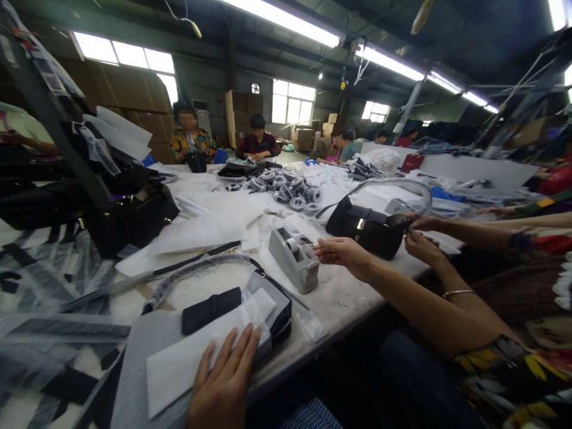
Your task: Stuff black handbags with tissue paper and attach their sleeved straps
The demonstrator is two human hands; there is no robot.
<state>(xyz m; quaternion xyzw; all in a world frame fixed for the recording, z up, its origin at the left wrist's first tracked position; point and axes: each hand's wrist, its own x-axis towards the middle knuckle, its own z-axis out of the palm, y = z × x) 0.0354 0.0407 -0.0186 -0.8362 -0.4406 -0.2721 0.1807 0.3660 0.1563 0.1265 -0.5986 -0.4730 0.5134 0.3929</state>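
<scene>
My left hand [226, 381] lies flat, fingers stretched out, on a sheet of white paper [179, 366] at the table's near edge. The fingertips touch a black handbag [277, 310] partly wrapped in white tissue, its padded strap [196, 271] arching over the table. A black folded pouch [210, 310] rests beside the paper. My right hand is out of sight. A grey tape dispenser [292, 259] stands just beyond the bag.
A co-worker's hand [342, 253] reaches to the tape dispenser from the right; their other hand [422, 244] touches a black handbag [366, 229]. Black bags [129, 220] pile at left, tape rolls [286, 187] lie mid-table. Other people sit at the far end.
</scene>
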